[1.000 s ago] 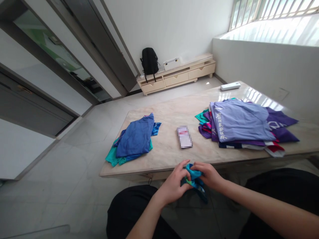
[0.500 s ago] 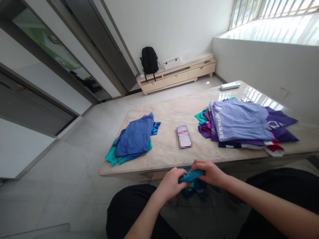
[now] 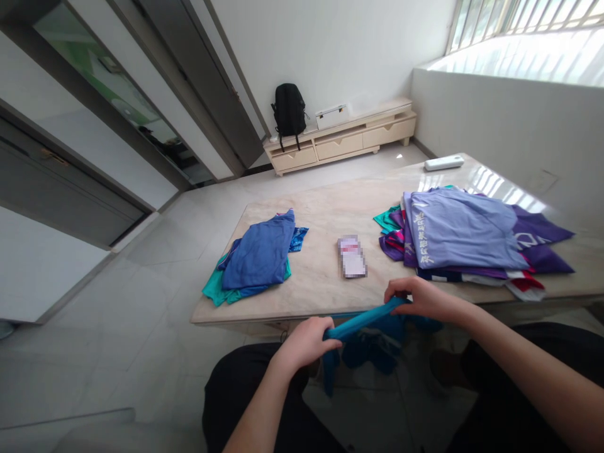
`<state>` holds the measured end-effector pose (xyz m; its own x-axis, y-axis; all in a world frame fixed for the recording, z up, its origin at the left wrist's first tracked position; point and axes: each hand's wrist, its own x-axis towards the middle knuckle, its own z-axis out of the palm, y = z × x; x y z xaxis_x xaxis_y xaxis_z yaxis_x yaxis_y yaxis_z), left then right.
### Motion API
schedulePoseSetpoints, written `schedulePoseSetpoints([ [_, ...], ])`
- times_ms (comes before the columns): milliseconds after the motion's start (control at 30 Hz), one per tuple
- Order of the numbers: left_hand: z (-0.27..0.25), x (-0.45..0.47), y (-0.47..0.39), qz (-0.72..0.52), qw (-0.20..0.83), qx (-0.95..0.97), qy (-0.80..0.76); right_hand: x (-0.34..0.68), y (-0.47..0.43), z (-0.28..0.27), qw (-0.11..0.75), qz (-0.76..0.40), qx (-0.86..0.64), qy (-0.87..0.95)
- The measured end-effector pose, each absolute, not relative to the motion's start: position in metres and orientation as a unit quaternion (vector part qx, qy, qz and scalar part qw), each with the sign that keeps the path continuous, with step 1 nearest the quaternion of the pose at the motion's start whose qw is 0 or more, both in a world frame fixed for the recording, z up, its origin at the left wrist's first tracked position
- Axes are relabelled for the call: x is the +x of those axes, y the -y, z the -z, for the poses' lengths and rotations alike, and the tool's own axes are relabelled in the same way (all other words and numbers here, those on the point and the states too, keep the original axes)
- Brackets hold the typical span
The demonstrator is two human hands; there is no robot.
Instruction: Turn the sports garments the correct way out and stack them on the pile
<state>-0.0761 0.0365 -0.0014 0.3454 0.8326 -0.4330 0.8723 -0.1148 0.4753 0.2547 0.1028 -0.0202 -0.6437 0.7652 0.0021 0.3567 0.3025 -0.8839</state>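
A blue garment (image 3: 361,322) is stretched between my two hands, just off the near edge of the table (image 3: 321,296). My left hand (image 3: 309,340) is closed on its left end, and my right hand (image 3: 419,297) pinches the right end a little higher. The rest of the cloth droops below into shadow between my knees, so its full shape is hidden. On the table to the left lies a stack of blue and green clothes (image 3: 259,255). A larger pile topped by a lavender shirt (image 3: 465,226) with white lettering lies on the right.
Between the piles rests a blurred-out phone-like object (image 3: 352,257). A white oblong device (image 3: 444,162) sits at the table's far right corner. Against the wall, a low cabinet (image 3: 340,146) bears a black backpack (image 3: 289,110) and a white case (image 3: 331,116).
My hands have moved apart, the right one up and rightward, the left one slightly leftward. The bunched blue cloth is now pulled into a long taut edge with fabric hanging beneath.
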Motion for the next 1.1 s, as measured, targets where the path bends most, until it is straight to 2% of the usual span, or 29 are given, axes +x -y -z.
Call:
schedulePoseSetpoints([
  [233, -0.005, -0.078, -0.044, -0.061, 0.321, 0.734, -0.595, 0.269, -0.108, 0.016, 0.223, -0.506, -0.399, 0.732],
  [400, -0.002, -0.078, -0.049, -0.174, 0.305, 0.691, -0.633, 0.273, -0.115, 0.026, 0.237, -0.428, -0.440, 0.753],
  [567, 0.002, -0.085, -0.055, -0.280, 0.348, 0.654, -0.610, 0.280, -0.121, 0.041, 0.179, -0.350, -0.504, 0.769],
  [700, 0.008, -0.090, -0.059, -0.259, 0.292, 0.660, -0.642, 0.278, -0.119, 0.034, 0.170, -0.395, -0.491, 0.758],
  [900, 0.010, -0.093, -0.059, -0.226, 0.211, 0.670, -0.675, 0.264, -0.110, 0.022, 0.200, -0.458, -0.467, 0.729],
  [1000, 0.008, -0.093, -0.059, -0.219, 0.222, 0.677, -0.667, 0.261, -0.110, 0.030, 0.214, -0.456, -0.474, 0.722],
  [1100, 0.009, -0.092, -0.060, -0.243, 0.275, 0.664, -0.651, 0.264, -0.111, 0.039, 0.215, -0.427, -0.501, 0.722],
])
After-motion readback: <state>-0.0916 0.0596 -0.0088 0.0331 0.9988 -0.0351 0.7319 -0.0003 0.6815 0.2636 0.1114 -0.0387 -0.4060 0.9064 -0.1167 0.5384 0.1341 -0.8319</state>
